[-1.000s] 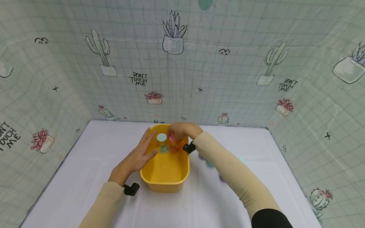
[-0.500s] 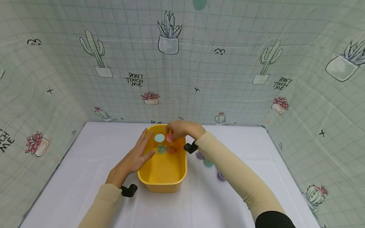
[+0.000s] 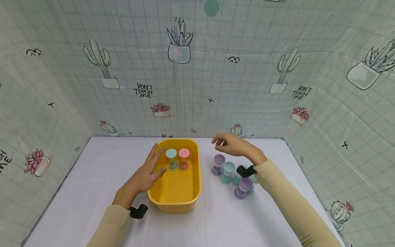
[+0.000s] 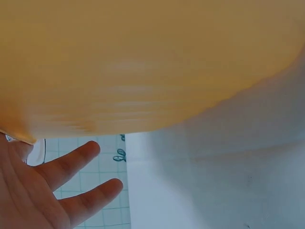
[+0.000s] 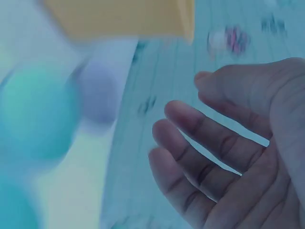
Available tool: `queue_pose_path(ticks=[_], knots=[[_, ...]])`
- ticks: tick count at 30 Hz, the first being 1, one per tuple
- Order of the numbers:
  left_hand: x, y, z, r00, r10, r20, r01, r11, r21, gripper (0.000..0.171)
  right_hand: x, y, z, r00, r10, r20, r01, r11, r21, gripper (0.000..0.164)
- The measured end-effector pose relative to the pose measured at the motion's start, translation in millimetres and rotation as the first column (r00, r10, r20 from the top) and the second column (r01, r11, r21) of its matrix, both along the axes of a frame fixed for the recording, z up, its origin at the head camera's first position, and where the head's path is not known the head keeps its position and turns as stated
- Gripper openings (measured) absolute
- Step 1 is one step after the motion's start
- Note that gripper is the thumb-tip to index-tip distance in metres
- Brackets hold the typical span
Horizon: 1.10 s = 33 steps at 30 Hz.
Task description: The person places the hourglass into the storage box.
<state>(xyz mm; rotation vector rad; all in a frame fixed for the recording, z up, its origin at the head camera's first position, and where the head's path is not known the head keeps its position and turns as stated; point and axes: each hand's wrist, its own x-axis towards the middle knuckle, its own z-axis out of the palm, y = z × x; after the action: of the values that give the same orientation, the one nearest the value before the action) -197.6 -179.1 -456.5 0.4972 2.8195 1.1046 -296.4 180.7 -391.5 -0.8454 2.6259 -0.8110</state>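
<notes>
The yellow rounded-rectangular plastic tub (image 3: 176,208) sits upright on the white cloth-covered table (image 3: 213,223). Inside, toward the far end, an hourglass-shaped piece with a light-blue disc top (image 3: 171,160) and an hourglass-shaped piece with a pink disc top (image 3: 184,159) stand upright, side by side, with a narrow gap between them. Their flat bases suit this stance; the far position leaves the near floor of the tub free.

The left hand (image 3: 145,175) lies along the tub's left side, fingers straight and spread, thumb over the interior. It grips nothing; the placement appears intended to steady the tub. Whether it bears on the rim cannot be confirmed.

The right hand (image 3: 232,144) is above the table, to the right of the tub, fingers loosely bent, thumb apart, nothing held. The relaxed spacing would suit taking a narrow piece from above.

Below it stand a rear purple hourglass-shaped piece (image 3: 218,164), a turquoise hourglass-shaped piece (image 3: 228,172) and a front purple hourglass-shaped piece (image 3: 243,188). Further teal pieces are partly hidden by the black wrist device (image 3: 246,171). This close grouping presumably keeps all within the right arm's reach.
</notes>
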Motion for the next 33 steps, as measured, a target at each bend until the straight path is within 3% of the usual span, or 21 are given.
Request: queue_pose_path(ticks=[4,11,15,23,33], knots=[[-0.3,0.9,-0.3,1.000,-0.005,0.005,0.005,1.000,-0.003,0.075,11.3,49.3,-18.6,0.996,-0.091,0.009,0.091,0.996,-0.021,0.030],[-0.6,0.1,0.2,1.000,-0.008,0.000,0.008,1.000,0.011,0.074,29.3,109.3,-42.9,0.986,-0.165,0.009,0.165,0.986,-0.032,0.037],[0.2,0.4,0.1,1.000,-0.014,0.014,0.013,1.000,0.019,0.075,46.9,133.0,-50.3,0.979,-0.187,0.080,0.188,0.982,-0.013,0.045],[0.7,0.3,0.1,1.000,-0.015,0.008,0.015,1.000,0.011,0.075,76.5,151.5,-56.1,0.924,-0.178,0.339,0.227,0.968,-0.111,0.061],[-2.2,-0.9,2.8,1.000,-0.016,0.027,0.017,1.000,-0.007,0.076,88.0,149.4,-66.6,0.907,-0.149,0.394,0.232,0.957,-0.173,0.063]])
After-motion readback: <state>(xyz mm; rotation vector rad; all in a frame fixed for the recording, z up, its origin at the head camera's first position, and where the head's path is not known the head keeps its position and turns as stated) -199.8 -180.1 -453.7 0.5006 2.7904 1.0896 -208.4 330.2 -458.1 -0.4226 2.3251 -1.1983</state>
